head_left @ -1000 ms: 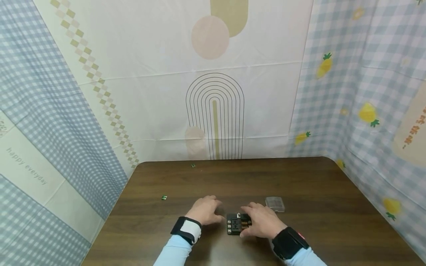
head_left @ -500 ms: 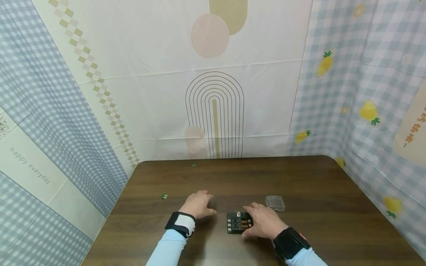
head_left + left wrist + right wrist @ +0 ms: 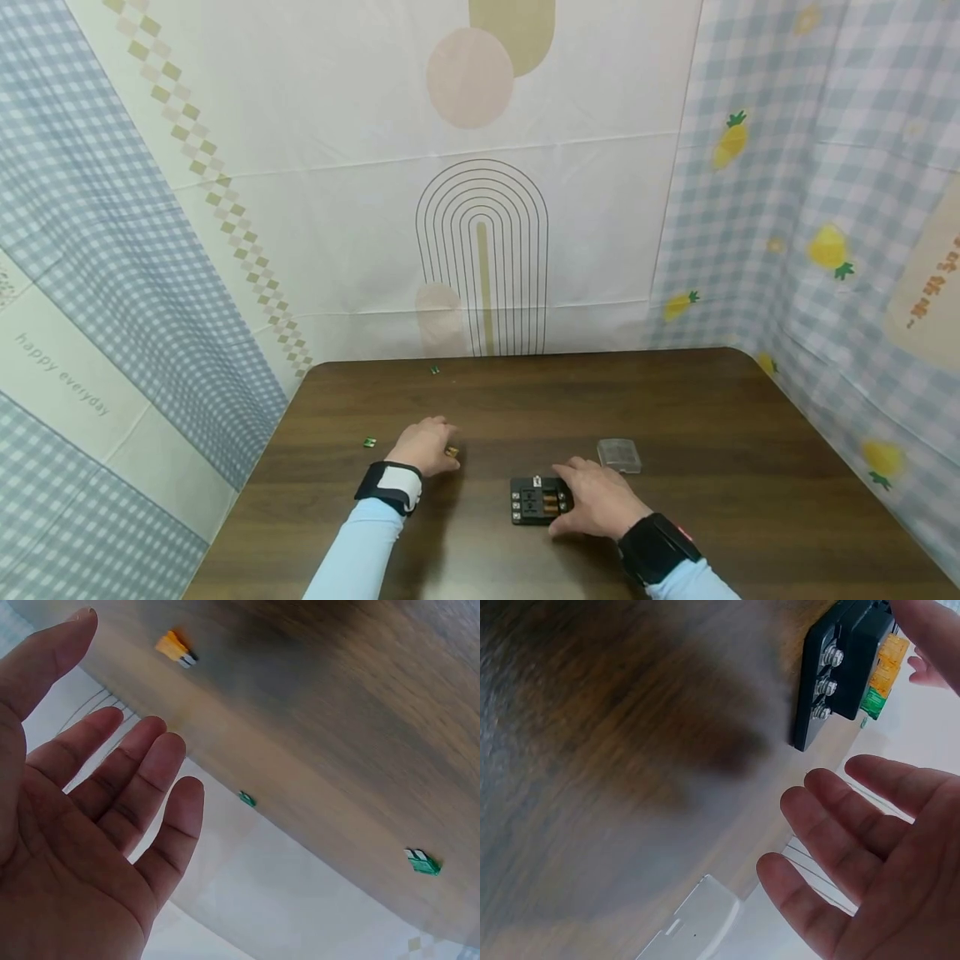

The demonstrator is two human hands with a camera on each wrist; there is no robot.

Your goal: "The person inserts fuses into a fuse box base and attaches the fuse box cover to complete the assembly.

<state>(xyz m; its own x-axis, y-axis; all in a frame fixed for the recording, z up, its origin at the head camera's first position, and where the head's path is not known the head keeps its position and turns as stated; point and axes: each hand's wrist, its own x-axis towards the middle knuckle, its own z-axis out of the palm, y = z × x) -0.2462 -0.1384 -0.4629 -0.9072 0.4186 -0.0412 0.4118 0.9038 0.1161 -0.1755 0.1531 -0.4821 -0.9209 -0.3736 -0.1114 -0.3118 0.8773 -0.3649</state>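
- Lower centre of the head view: right hand (image 3: 597,498), fingers spread wide, at the right end of a boxy black plastic fuse block (image 3: 529,505).
- Further left: left hand (image 3: 422,446), fingers loosely apart, near a small orange fuse (image 3: 173,647).
- Lower right: flat, clear plastic cover (image 3: 619,456) on the wood-grained table (image 3: 712,425).
- Far edge: green fuse (image 3: 435,369).

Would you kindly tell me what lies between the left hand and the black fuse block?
In the head view, a loose orange fuse lies close by the left hand; beyond it, only bare tabletop runs to the black fuse block.
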